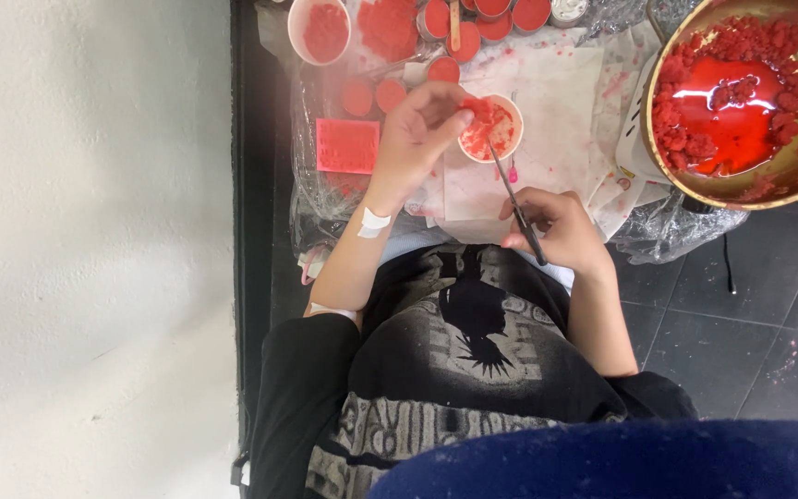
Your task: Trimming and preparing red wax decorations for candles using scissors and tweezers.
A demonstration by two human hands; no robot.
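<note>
My left hand (415, 132) pinches a small red waxy piece (478, 108) over a small white cup (491, 129) that holds red material. My right hand (558, 229) is closed around a thin dark metal tool (513, 196), and the tool's tip points up toward the cup's rim. Both hands are above stained white paper sheets (556, 92), just in front of my black printed shirt (473, 342). A white bandage strip (373, 222) sits on my left wrist.
A large brass bowl (791, 171) with red liquid and red chunks stands at the upper right. Several round tins of red filling (491, 23), a white cup of red granules (319, 32) and a pink square mould (347, 145) lie beyond my hands. A white wall (94, 231) runs along the left, and dark floor tiles (750, 305) are on the right.
</note>
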